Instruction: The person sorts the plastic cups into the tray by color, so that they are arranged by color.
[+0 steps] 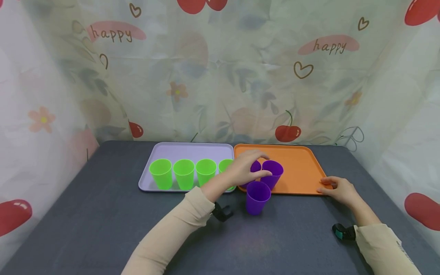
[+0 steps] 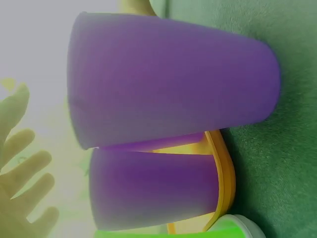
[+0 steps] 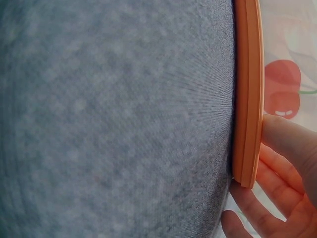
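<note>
My left hand hovers over the purple cups with thumb and fingers spread; in the left wrist view its fingers stand apart, clear of the cup walls. One purple cup stands upright on the table in front of the orange tray. Behind it, a second purple cup is on the tray's left part, below the left fingers. A third purple cup is partly hidden by that hand. At the tray's front right corner, my right hand grips the rim, thumb against it and fingers around the corner.
A lilac tray adjoins the orange one on the left. It carries a row of several green cups, the rightmost partly behind the left hand. Patterned cloth walls in the back and sides of the dark table.
</note>
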The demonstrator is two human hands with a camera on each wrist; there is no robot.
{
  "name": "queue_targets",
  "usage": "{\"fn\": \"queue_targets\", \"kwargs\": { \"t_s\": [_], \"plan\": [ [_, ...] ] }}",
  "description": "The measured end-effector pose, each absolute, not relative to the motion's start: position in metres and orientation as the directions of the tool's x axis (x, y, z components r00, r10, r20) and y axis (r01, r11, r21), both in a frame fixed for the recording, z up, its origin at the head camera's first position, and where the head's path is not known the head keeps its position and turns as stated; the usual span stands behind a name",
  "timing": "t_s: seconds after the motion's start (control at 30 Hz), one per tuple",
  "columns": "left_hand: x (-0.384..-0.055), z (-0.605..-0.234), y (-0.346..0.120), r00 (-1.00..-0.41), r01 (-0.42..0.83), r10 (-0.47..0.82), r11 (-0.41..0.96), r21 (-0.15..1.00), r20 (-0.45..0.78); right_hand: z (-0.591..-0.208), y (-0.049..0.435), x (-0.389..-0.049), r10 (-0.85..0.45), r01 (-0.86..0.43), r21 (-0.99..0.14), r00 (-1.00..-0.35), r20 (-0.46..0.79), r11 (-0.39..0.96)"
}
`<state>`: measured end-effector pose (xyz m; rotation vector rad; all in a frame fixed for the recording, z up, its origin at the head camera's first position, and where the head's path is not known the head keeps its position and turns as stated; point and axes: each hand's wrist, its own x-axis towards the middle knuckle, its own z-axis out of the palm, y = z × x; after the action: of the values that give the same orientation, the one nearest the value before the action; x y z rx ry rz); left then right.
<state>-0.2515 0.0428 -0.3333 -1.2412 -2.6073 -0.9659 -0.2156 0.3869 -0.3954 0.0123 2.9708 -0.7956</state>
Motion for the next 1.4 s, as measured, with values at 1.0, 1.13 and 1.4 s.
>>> {"fn": "queue_targets", "kwargs": {
  "t_s": [1.0,1.13,1.4],
  "plan": [
    [-0.2,-0.371,-0.007,-0.696,0.685,0.605,0.399,0.61,0.386,-0.397,0.387,-0.217,-0.01,0.025,-0.511,-0.998,-0.066,0.859],
    [-0.198,-0.375,-0.007,-0.725,0.648,0.595,0.42,0.635,0.347,-0.396,0.387,-0.217,-0.013,0.024,-0.509,-0.998,-0.069,0.86],
    [-0.195,-0.383,-0.001,-0.755,0.592,0.6,0.448,0.67,0.266,-0.398,0.388,-0.217,-0.01,0.023,-0.505,-0.998,-0.063,0.863]
  ]
}}
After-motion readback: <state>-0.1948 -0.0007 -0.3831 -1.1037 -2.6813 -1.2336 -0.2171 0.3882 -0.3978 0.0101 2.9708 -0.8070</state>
